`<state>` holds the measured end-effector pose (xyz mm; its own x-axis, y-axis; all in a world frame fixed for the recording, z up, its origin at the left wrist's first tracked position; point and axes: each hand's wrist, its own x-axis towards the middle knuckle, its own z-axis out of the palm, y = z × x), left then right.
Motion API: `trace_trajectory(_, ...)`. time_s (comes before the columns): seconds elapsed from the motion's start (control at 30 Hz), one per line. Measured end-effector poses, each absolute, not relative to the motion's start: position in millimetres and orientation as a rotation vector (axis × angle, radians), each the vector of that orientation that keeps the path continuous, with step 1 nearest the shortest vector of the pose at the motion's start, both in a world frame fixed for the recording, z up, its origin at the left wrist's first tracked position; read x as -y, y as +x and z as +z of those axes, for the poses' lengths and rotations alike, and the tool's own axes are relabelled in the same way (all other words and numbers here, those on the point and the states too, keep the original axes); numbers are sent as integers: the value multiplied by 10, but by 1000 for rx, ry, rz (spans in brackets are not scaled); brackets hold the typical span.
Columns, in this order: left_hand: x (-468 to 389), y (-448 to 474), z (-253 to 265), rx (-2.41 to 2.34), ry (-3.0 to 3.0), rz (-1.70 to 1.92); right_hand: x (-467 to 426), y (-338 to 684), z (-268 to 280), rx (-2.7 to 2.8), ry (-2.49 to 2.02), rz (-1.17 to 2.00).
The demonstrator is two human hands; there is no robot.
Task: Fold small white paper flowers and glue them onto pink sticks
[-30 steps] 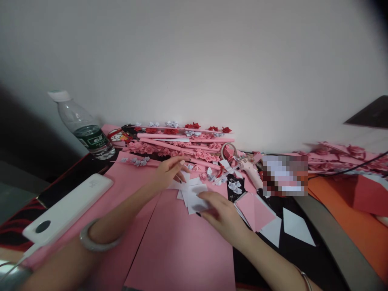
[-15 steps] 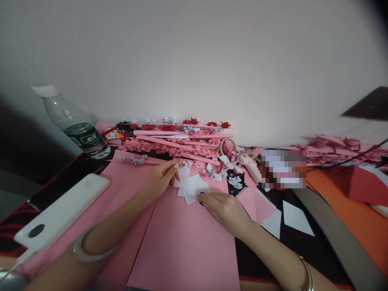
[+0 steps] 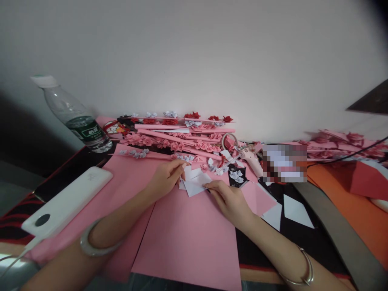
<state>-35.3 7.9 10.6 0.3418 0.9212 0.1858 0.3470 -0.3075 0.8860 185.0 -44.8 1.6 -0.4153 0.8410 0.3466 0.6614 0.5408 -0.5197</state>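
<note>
White paper squares (image 3: pixel 195 186) lie loosely overlapped on a large pink sheet (image 3: pixel 188 238) in the middle of the table. At the squares' upper left, my left hand (image 3: pixel 166 177) is closed, thumb and fingertips pinching the edge of a white square. My right hand (image 3: pixel 229 200) comes from the right, its thumb and forefinger pinched on the right corner of a white square. The palm sides of both hands are hidden. Just behind lie small white paper flowers (image 3: pixel 216 167) and pink paper flowers (image 3: pixel 172 144).
A water bottle (image 3: pixel 87 131) and a white power bank (image 3: pixel 68 200) with a cable stand left. A glue gun (image 3: pixel 251 161) and a tape roll (image 3: pixel 229 142) lie behind my right hand. To the right are white paper pieces (image 3: pixel 297 211), a grey strip (image 3: pixel 327 230) and orange sheets (image 3: pixel 339 194).
My right hand has moved up slightly and now pinches a corner of a white square, which sits angled over the others. My left hand has shifted a little right, still holding paper.
</note>
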Motion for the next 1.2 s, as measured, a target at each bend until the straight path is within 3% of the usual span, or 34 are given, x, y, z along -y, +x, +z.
trace_trajectory(0.5, -136, -397, 117, -1258, 1589, 1280, 504, 1815, -2, 2189, -1118, 443)
trace_trajectory(0.83, -105, -380, 160, -1210, 1628, 1206, 505, 1824, 93, 2268, -947, 609)
trace_trajectory(1.2, 33, -325, 195, -907, 1758, 653, 638, 1824, 298, 2093, -837, 18)
